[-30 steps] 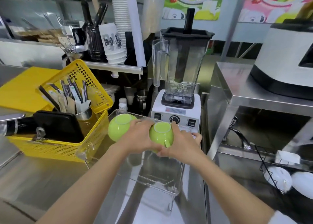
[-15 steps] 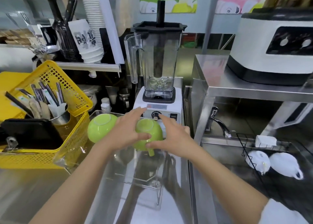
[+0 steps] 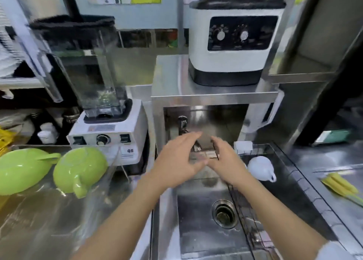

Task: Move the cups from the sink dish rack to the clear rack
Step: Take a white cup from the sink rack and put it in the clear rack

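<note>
Since half a second ago both hands have let go of the second green cup (image 3: 80, 169) and swung right, out over the sink (image 3: 198, 230); the view has panned right with them. That cup now sits upside down in the clear rack (image 3: 115, 161), handle pointing toward the camera, just beside the first green cup (image 3: 23, 170), which is also upside down at the left edge of the view. Rack walls are transparent and blurred, so exact contact between the two cups is hard to tell. Left hand (image 3: 177, 161) is empty, fingers spread and loosely curved, hovering above the sink near the faucet (image 3: 183, 126). Right hand (image 3: 228, 161) is also empty, fingers open and pointing forward; the thumb tips look to be nearly touching, motion blur on both. A white cup (image 3: 261, 168) lies in the sink dish rack (image 3: 290, 179), just to the right of the right hand, handle pointing down-right; the hand does not touch it. A small white block (image 3: 243, 147) sits at the rack's back edge. Blender (image 3: 102, 106) stands behind the clear rack on the left. White machine with two dials (image 3: 231, 41) sits on the steel shelf (image 3: 172, 86) above the faucet. Yellow item (image 3: 341, 185) lies on the counter at far right, blurred. Drain (image 3: 224, 213) is visible in the sink bottom.
</note>
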`<state>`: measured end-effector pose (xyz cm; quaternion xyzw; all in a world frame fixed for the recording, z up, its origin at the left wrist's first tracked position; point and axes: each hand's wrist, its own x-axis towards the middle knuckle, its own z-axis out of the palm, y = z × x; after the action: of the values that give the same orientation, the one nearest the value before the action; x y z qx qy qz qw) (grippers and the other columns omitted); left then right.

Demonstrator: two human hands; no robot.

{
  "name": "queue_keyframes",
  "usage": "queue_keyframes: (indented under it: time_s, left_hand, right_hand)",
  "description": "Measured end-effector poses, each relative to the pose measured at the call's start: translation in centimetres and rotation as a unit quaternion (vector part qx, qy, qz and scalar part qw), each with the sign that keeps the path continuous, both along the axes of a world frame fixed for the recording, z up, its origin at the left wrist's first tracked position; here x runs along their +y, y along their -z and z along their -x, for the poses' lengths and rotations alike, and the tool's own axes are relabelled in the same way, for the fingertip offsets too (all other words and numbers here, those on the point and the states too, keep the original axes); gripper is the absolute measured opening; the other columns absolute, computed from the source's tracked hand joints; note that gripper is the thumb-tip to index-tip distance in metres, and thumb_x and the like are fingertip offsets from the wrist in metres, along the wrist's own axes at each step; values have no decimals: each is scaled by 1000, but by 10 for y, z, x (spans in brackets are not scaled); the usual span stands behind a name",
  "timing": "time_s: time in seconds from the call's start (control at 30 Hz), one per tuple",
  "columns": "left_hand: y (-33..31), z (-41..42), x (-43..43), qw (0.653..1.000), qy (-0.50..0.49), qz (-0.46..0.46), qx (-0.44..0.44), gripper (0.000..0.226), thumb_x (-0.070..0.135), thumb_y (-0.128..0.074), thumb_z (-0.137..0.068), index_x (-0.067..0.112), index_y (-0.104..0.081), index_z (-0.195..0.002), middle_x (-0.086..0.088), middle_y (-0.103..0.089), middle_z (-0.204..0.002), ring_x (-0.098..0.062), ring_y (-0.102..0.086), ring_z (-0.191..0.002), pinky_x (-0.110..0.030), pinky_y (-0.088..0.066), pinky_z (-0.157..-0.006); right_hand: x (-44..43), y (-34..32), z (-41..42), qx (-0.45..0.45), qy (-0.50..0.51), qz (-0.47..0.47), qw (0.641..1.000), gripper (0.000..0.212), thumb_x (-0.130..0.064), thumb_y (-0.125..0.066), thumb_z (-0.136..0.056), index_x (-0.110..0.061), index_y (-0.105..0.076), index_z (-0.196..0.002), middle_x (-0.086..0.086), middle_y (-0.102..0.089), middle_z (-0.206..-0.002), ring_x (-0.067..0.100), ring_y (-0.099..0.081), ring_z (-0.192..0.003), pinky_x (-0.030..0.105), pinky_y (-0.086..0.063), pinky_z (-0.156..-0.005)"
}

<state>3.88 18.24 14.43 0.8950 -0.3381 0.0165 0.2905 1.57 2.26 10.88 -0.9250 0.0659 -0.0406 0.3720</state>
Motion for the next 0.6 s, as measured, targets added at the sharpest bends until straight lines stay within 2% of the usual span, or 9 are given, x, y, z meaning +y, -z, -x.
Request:
queue_keyframes:
  time_s: [0.07, 0.17, 0.27, 0.37, 0.5, 0.6]
  left_hand:
    - [16, -3, -36, 1000, 13, -20, 4, 72, 43, -60, -81, 20, -28, -142, -1, -34, -149, -15, -31, -135, -26, -22, -110]
    - [45, -11, -81, 997, 24, -68, 25, 76, 41, -60, -82, 20, -22, -144, -2, -27, -153, -18, -24, -140, -31, -19, -115]
    - [79, -22, -122, 990, 28, -130, 50, 74, 35, -59, -80, 18, -23, -143, -7, -32, -150, -24, -30, -136, -39, -27, -112]
    - [108, -30, -153, 979, 17, -196, 58, 69, 27, -58, -78, 8, -28, -137, -13, -38, -143, -29, -36, -129, -39, -30, -108]
    - [137, -36, -181, 967, 8, -254, 15, 63, 29, -55, -83, 8, -28, -136, -10, -39, -141, -25, -33, -132, -36, -9, -115]
    - [149, -45, -190, 952, 1, -304, 20, 64, 29, -57, -82, 9, -27, -135, -9, -43, -137, -25, -37, -129, -39, -10, -114]
  right_hand:
    - [-34, 14, 4, 23, 23, 0, 999, 76, -47, -63, -78, -22, -28, -141, 6, -41, -145, 24, -41, -130, 41, -37, -107]
    - [-75, 40, 7, 49, 55, -6, 997, 77, -46, -64, -78, -18, -29, -141, 8, -40, -145, 26, -41, -130, 44, -37, -106]
    - [-111, 73, 3, 87, 72, -22, 993, 71, -50, -62, -70, -18, -39, -129, 6, -52, -128, 26, -51, -115, 46, -44, -96]
    - [-139, 116, -7, 128, 68, -45, 988, 68, -54, -61, -64, -26, -42, -124, 2, -56, -120, 22, -56, -108, 46, -50, -89]
    - [-156, 148, -15, 160, 58, -76, 983, 71, -55, -61, -60, -30, -39, -123, 3, -55, -119, 23, -59, -102, 47, -52, -85]
    - [-157, 149, -17, 163, 48, -71, 983, 69, -49, -64, -61, -36, -37, -123, 2, -54, -119, 23, -58, -103, 48, -52, -85]
